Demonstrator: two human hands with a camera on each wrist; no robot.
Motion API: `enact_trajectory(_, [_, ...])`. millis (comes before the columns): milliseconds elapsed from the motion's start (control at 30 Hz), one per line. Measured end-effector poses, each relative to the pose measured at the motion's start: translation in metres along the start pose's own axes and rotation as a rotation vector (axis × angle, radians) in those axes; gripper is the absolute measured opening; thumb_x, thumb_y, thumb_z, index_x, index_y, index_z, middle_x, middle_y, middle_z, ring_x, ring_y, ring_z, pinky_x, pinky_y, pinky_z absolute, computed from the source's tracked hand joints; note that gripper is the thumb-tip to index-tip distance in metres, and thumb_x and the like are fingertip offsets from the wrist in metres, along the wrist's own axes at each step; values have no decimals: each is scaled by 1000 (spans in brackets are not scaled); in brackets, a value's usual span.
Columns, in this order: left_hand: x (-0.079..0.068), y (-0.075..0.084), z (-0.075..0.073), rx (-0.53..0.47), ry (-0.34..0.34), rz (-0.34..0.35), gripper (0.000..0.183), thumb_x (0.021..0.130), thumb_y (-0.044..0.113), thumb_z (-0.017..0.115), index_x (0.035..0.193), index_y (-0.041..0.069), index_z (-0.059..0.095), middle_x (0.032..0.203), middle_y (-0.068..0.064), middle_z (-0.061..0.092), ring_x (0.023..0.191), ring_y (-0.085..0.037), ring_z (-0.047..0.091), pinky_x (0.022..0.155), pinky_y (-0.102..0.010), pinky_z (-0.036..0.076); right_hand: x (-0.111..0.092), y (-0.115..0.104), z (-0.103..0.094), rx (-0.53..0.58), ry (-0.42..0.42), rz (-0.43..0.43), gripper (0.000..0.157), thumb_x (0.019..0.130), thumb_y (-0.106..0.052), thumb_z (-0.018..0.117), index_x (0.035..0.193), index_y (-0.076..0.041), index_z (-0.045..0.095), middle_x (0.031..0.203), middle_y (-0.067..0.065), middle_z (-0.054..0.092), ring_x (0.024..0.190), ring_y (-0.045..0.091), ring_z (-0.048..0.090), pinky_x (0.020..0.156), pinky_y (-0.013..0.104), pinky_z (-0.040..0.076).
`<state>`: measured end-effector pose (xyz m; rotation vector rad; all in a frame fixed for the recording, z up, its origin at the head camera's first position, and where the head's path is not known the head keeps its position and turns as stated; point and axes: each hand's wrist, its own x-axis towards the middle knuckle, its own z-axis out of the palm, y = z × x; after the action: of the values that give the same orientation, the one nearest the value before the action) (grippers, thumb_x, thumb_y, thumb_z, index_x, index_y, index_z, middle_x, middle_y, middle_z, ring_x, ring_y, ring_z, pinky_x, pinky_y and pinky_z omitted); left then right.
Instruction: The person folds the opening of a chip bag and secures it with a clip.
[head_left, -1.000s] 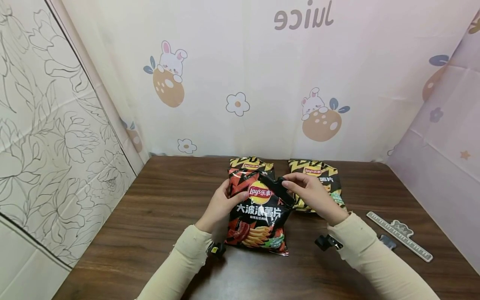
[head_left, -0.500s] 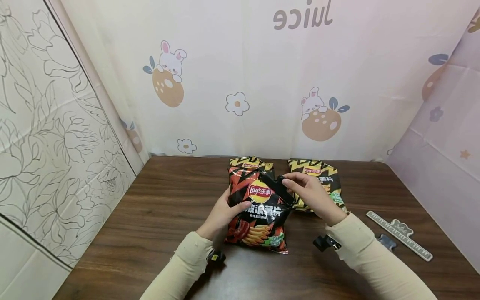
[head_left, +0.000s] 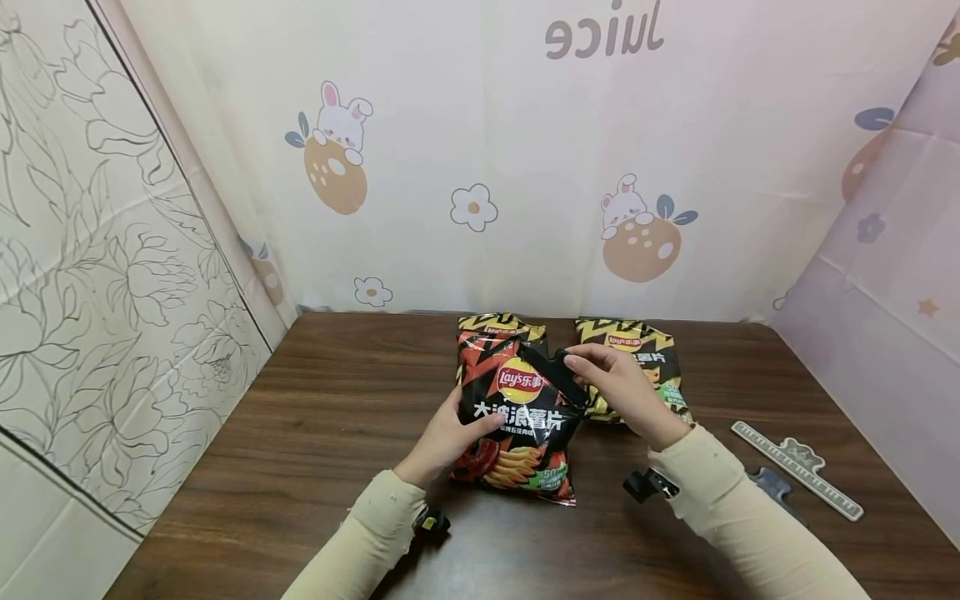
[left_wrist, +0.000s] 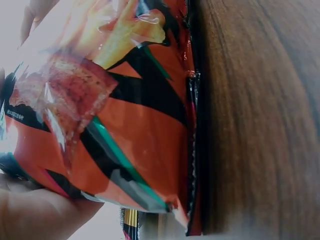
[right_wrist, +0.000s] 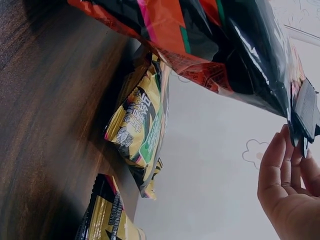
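The dark wood counter (head_left: pixel 345 417) bears everything, with the red bag (head_left: pixel 525 429) near its middle, a spot that seems chosen for easy reach. That bag is held up, printed face toward the person, probably so its top corner is easy to get at; whether its bottom edge touches the counter I cannot tell. The rear yellow bag (head_left: pixel 517 327) sits at its 12 o'clock, partly hidden by it, and the right yellow bag (head_left: pixel 637 342) at 2 o'clock, perhaps out of the way. The left hand (head_left: pixel 448 437) grips the red bag at 8 to 9 o'clock, thumb across the front, seemingly to steady it. The right hand (head_left: pixel 622 390), fingers narrowed, pinches the black clip (head_left: pixel 555 372) slantwise across the corner at 1 to 2 o'clock, apparently to control its angle. Between 3 and 4 o'clock, well apart, lie the clear ruled clip (head_left: pixel 797 469) and, just beside it, the smaller grey clip (head_left: pixel 768 483).
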<state>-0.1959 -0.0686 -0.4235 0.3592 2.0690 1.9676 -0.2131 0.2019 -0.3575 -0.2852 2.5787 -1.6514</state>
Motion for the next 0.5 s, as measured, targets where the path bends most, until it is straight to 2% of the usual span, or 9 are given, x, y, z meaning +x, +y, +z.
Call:
enact_trajectory(233, [-1, -3, 0, -17, -16, 21, 74, 90, 34, 71, 151, 29, 31, 141, -6, 54, 121, -19, 57, 107, -41, 42, 0, 3, 0, 47, -6, 11, 51, 98, -45, 56, 131, -7, 60, 131, 14, 57, 95, 14, 63, 97, 48, 47])
enact_trajectory(433, [-2, -5, 1, -36, -26, 21, 75, 90, 33, 71, 152, 28, 28, 142, -6, 53, 122, -19, 57, 105, -40, 44, 0, 7, 0, 94, -1, 23, 55, 99, -48, 53, 135, -8, 57, 138, 14, 54, 97, 8, 64, 92, 30, 52])
enact_trajectory(500, [-2, -6, 1, -41, -32, 19, 76, 90, 34, 71, 152, 27, 27, 141, -7, 53, 121, -20, 57, 105, -40, 45, -1, 9, 1, 97, 3, 29, 56, 99, -50, 52, 137, -9, 56, 140, 14, 53, 99, 7, 64, 92, 28, 52])
